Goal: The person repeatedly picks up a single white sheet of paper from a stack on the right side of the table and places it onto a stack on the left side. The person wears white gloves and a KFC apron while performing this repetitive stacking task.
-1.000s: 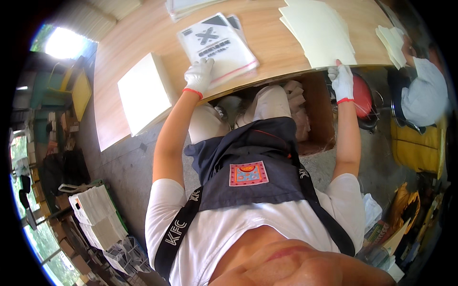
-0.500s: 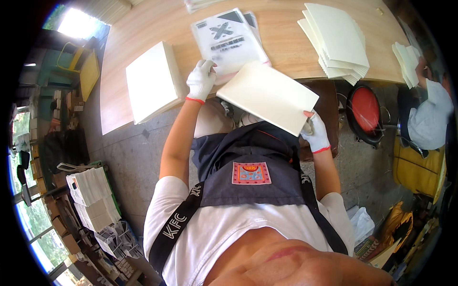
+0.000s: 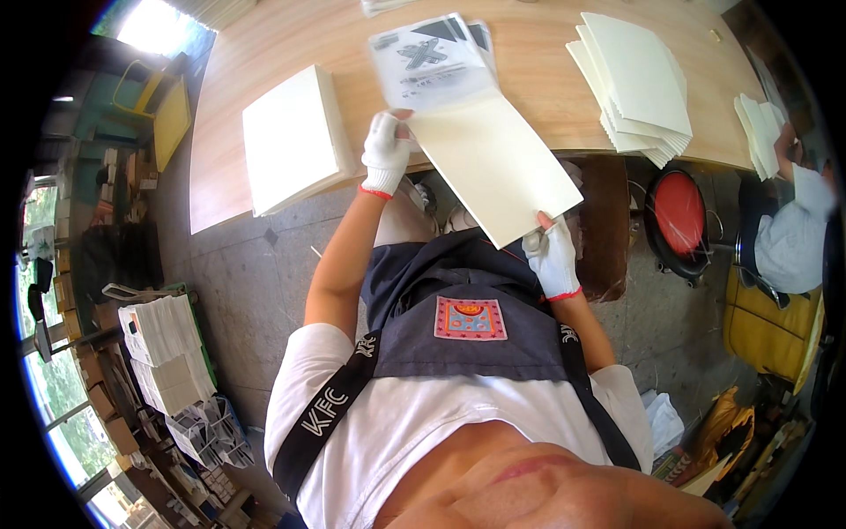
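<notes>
A cream paper pad [image 3: 498,167] slants from the table's front edge toward my lap. My right hand [image 3: 553,257], in a white glove with a red cuff, grips its near end, thumb on top. At the pad's far end lies a clear plastic bag [image 3: 432,66] with black print. The bag's mouth meets the pad there; how far the pad reaches inside I cannot tell. My left hand [image 3: 388,152], gloved alike, is closed at the bag's near left corner, beside the pad's edge. Another printed bag [image 3: 482,40] shows beneath the first.
A white paper stack [image 3: 295,137] stands at the table's left. Fanned cream pads [image 3: 634,84] lie to the right. At far right a co-worker's hand [image 3: 784,145] touches more pads [image 3: 756,123]. A red-seated stool [image 3: 677,210] stands below the table [image 3: 220,167].
The pad has swung to point more away from me, its far end now at the bag's mouth. My right hand has moved left and slightly nearer; my left has shifted slightly right.
</notes>
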